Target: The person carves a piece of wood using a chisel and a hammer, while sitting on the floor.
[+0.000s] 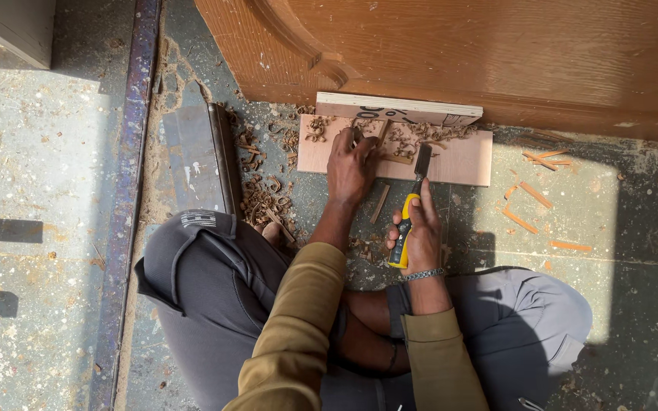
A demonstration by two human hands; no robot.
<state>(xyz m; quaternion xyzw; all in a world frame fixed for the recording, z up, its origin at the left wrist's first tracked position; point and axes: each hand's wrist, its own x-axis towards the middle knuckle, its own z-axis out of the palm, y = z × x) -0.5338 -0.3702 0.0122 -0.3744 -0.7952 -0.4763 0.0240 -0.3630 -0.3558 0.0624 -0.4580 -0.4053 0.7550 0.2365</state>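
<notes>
While the left hand (350, 166) presses flat and open on the pale board (458, 160) lying on the floor against the door's (496, 53) bottom edge, the right hand (419, 232) is wrapped around a yellow-handled chisel (410, 211), blade tip at the board's middle. Shavings (264, 194) litter the floor by the board's left end. That board looks thin, stiff and light, likely to slide unless pinned; the chisel seems best held by its handle.

Chisel (411, 207) handle mostly hidden inside right hand (420, 232), wooden door (496, 53) cut off by top edge
</notes>
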